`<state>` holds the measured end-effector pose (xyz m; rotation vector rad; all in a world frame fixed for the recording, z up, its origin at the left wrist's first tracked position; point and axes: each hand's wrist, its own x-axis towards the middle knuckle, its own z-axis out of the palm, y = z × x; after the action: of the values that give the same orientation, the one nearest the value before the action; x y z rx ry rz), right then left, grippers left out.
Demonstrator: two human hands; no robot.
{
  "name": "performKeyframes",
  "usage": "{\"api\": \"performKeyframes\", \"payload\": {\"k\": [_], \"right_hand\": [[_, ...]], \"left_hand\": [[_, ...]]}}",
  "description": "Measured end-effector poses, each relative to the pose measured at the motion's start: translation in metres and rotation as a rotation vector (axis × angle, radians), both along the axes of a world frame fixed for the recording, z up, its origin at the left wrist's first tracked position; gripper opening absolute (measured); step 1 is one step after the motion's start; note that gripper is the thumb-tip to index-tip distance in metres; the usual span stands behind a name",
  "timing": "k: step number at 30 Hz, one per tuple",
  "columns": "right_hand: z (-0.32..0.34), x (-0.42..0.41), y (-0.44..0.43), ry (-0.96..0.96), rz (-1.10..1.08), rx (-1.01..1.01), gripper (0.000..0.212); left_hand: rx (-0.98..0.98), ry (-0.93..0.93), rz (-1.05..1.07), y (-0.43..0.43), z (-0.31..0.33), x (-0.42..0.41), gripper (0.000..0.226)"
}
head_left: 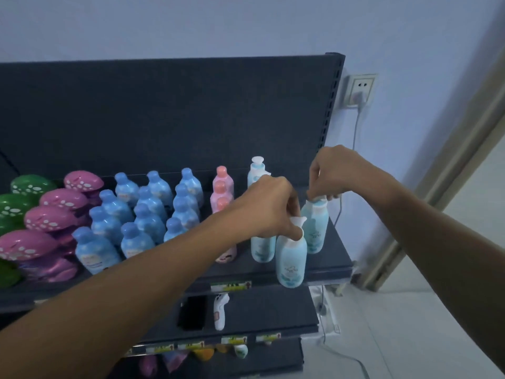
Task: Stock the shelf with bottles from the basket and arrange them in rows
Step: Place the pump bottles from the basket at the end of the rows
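Note:
My left hand (269, 206) pinches the white pump top of a pale blue pump bottle (291, 258) that hangs at the front edge of the dark shelf (336, 255). Further back on the right, my right hand (332, 172) grips the top of a second pale blue bottle (315, 228) that stands on the shelf. Behind my left hand stand two more pump bottles in a row, one (262, 248) near and one (257, 170) at the back. The basket is out of view.
Left of the pump bottles stand a row of pink bottles (222, 187), several rows of blue bottles (144, 212), then pink (57, 201) and green (16, 203) caps. Lower shelves (273, 310) hold a few items. A wall socket (360, 90) and cable hang at the right.

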<state>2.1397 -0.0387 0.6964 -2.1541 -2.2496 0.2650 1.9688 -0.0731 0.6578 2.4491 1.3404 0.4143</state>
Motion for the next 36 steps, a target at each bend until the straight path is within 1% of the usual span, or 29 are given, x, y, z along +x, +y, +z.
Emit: {"api": "performKeyframes", "payload": {"k": [6, 13, 18, 23, 27, 33, 36], "right_hand": [[-0.001, 0.02, 0.055, 0.025, 0.066, 0.045, 0.013], [-0.009, 0.026, 0.116, 0.102, 0.122, 0.071, 0.012], [-0.02, 0.026, 0.15, 0.12, 0.145, 0.087, 0.01], [-0.03, 0.024, 0.172, 0.145, 0.153, 0.077, 0.011], [-0.035, 0.021, 0.183, 0.179, 0.166, 0.065, 0.008], [-0.037, 0.015, 0.191, 0.181, 0.198, 0.046, 0.004], [-0.039, 0.012, 0.193, 0.167, 0.21, 0.031, 0.01]], "left_hand": [[0.01, -0.01, 0.085, 0.039, 0.001, 0.03, 0.024], [0.023, -0.05, 0.199, 0.086, 0.005, 0.046, 0.03], [0.023, -0.071, 0.268, 0.115, 0.0, 0.05, 0.031], [0.031, -0.101, 0.333, 0.134, -0.006, 0.054, 0.031], [0.015, -0.091, 0.373, 0.143, -0.009, 0.054, 0.032], [0.0, -0.086, 0.403, 0.149, -0.019, 0.054, 0.039], [-0.006, -0.084, 0.408, 0.149, -0.022, 0.056, 0.043]]}}
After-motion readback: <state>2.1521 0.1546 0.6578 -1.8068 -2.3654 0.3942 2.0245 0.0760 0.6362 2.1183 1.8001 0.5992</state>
